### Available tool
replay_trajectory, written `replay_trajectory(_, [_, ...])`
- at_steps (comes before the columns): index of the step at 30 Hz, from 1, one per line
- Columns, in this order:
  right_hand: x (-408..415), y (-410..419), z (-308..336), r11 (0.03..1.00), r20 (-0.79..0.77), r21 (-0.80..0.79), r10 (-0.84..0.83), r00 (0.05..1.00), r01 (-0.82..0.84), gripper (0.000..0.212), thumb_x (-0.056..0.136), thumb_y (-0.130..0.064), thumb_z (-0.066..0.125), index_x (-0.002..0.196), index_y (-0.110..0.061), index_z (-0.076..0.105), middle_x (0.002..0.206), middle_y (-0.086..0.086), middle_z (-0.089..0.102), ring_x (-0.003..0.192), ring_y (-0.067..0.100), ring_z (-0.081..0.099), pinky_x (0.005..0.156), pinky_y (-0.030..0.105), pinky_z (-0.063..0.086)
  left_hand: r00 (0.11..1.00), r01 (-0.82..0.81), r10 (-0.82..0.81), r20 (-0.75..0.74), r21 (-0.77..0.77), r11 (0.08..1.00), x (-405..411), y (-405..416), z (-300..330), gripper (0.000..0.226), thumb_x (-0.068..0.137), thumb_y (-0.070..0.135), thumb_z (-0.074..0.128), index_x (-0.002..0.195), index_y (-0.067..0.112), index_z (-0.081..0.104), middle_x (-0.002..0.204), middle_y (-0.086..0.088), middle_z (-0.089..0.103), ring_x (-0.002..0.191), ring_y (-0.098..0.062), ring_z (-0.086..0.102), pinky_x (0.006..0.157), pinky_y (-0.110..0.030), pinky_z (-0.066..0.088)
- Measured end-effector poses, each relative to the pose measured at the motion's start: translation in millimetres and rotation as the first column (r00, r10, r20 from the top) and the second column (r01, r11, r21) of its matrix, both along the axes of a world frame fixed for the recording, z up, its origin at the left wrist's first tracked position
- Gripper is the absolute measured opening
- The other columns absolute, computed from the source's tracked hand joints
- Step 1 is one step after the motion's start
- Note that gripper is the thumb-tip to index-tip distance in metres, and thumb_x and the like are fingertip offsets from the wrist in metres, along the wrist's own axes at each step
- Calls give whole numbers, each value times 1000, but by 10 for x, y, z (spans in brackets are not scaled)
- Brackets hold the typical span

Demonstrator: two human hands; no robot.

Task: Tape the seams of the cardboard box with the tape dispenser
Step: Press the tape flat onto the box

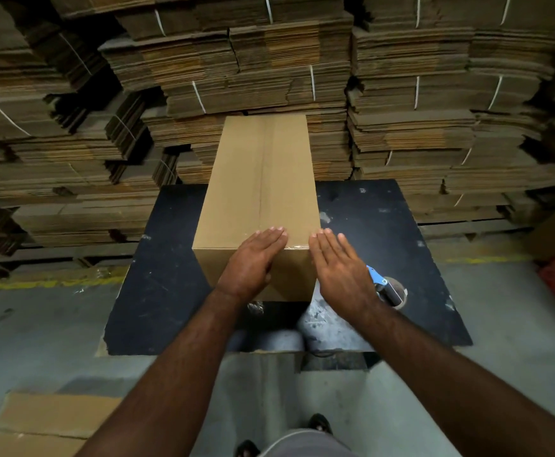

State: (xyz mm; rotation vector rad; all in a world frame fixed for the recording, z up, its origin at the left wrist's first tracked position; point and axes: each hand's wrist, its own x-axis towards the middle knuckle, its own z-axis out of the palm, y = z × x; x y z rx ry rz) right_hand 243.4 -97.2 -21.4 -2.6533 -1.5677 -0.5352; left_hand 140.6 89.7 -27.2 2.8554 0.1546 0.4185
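Two bare arms reach forward from the bottom of the view, over a grey floor (467,374); shoe tips (319,422) show at the bottom edge. A flat cardboard piece (38,420) lies on the floor at lower left. Left hand (253,262) lies flat with straight fingers over the near top edge of the box (259,179), palm on the near face, fingertips on the top panel, holding nothing. Right hand (338,268) also flat, fingers straight, at the box's near right corner, fingertips touching the top edge; can't tell if the palm touches the side. A strip of clear tape (297,247) glints along the near top edge between the two hands. Box is long and narrow, closed, standing on a black counter (157,291), its far end reaching past the counter's back edge; a centre seam runs the length of its top. Dispenser (389,286) with blue handle and tape roll lies on the counter just right of the right hand, partly hidden by the wrist, not held. Counter surface is scuffed with pale marks. Yellow line (22,285) runs across the floor at left. Behind everything, tall stacks of flattened cartons (417,110) tied with white straps fill the background
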Motion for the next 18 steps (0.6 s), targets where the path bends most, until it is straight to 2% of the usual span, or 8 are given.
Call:
replay_trajectory(3, [-29,94,53,998,-23,-10,-70,997,70,57,81,-11,43,133,10,53,132,27,58,129,38,52,113,51,30,999,14,-14,31,-2,1000,69,-81,5,67,77,-5,60,142,5,51,150,-14,48,140,-28,44,119,-39,23])
replay_trajectory(7, [-136,291,84,996,-111,-18,-94,989,93,65,81,-12,23,136,10,49,138,27,53,133,38,48,114,51,32,999,34,-34,5,13,999,83,-44,-20,71,70,-4,61,140,4,52,147,-16,50,137,-30,48,117,-43,29])
replay_trajectory(9, [-169,225,44,995,-133,1,-99,986,100,62,84,-9,23,137,9,49,140,26,52,133,37,47,114,50,33,999,42,-44,31,78,996,46,-75,-15,60,76,3,47,135,3,58,141,-16,57,130,-31,55,111,-47,39])
replay_trajectory(11, [-199,149,16,994,-125,15,-109,986,112,61,82,-8,28,137,7,51,139,23,54,132,36,49,114,49,33,997,45,-49,55,82,996,47,-91,-6,59,78,8,33,128,2,63,134,-17,62,123,-33,60,105,-49,46])
replay_trajectory(14, [-213,62,19,985,-160,39,-157,975,166,64,79,-15,34,139,0,51,141,16,55,135,30,47,114,47,30,999,33,-33,34,9,999,96,-86,1,58,76,-2,46,131,3,61,139,-18,58,130,-34,55,112,-45,36])
replay_trajectory(16, [-211,57,58,951,-289,127,-236,928,282,59,86,-14,37,143,-3,47,145,12,51,140,27,41,116,44,25,998,65,-65,4,-69,995,134,-103,58,67,69,-13,59,134,2,58,144,-18,53,136,-35,48,117,-42,27])
replay_trajectory(18, [-200,85,98,894,-433,200,-286,855,401,54,92,-9,40,147,-3,41,151,11,45,145,25,33,118,43,21,989,147,-146,11,-97,984,176,-154,118,65,71,-16,59,133,1,59,142,-18,54,135,-34,49,117,-41,28])
